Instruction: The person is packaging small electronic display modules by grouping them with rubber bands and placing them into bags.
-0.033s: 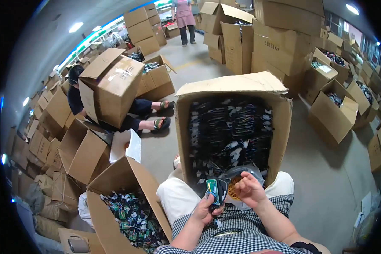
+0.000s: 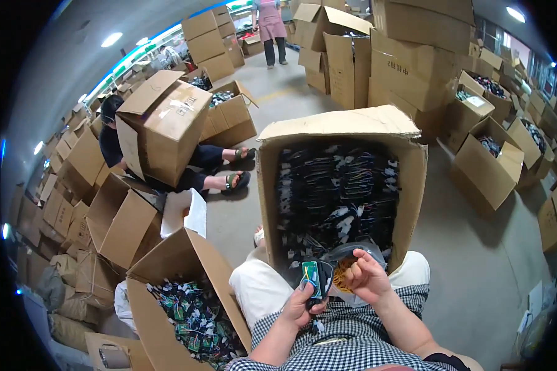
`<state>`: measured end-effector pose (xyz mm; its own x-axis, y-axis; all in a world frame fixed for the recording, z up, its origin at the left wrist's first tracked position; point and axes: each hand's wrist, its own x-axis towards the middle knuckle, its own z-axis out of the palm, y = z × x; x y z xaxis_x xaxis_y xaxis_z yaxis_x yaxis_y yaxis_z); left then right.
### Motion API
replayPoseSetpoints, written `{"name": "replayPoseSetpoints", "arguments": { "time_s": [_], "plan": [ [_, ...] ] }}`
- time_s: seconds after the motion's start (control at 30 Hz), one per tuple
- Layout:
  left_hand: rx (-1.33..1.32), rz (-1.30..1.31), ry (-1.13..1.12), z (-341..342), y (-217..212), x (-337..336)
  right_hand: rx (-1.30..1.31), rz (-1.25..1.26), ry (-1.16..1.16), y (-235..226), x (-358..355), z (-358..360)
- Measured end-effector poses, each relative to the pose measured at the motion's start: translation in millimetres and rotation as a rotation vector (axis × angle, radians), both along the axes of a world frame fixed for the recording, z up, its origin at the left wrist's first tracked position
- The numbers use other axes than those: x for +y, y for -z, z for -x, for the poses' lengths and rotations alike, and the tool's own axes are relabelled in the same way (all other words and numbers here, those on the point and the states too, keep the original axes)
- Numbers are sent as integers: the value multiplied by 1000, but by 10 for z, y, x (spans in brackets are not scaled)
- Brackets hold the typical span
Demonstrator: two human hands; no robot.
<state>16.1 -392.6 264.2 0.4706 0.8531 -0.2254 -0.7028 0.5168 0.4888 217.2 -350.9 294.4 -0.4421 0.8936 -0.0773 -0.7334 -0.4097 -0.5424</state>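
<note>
My left hand [image 2: 298,308] is closed around a green circuit board [image 2: 311,277] with thin wires and a black part behind it, held above my lap. My right hand [image 2: 368,281] is raised beside it, fingers curled in and thumb near the index finger; anything between them is too small to make out. Just behind that hand, a clear plastic bag [image 2: 365,247] holds orange-yellow bands [image 2: 343,276]. The bag rests at the near edge of a large carton [image 2: 413,204], which is filled with rows of black wired pieces [image 2: 337,179].
At my left, an open carton [image 2: 143,321] holds loose green boards with wires [image 2: 195,324]. Beyond it lies white foam [image 2: 197,213]. A person [image 2: 111,139] sits behind a tilted carton [image 2: 173,123]; another person [image 2: 270,31] stands far off. Stacked cartons [image 2: 408,68] line the right.
</note>
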Motion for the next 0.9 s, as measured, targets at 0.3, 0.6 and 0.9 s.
{"name": "replayPoseSetpoints", "arguments": {
  "time_s": [0.3, 0.6, 0.9],
  "plan": [
    [-53, -94, -149, 252, -429, 102, 65, -657, -610, 280, 104, -459],
    [1566, -844, 20, 169, -670, -107, -1040, -1404, 28, -782, 233, -158],
    [540, -457, -222, 359, -694, -396, -399, -184, -176, -111, 302, 79]
  ]
}}
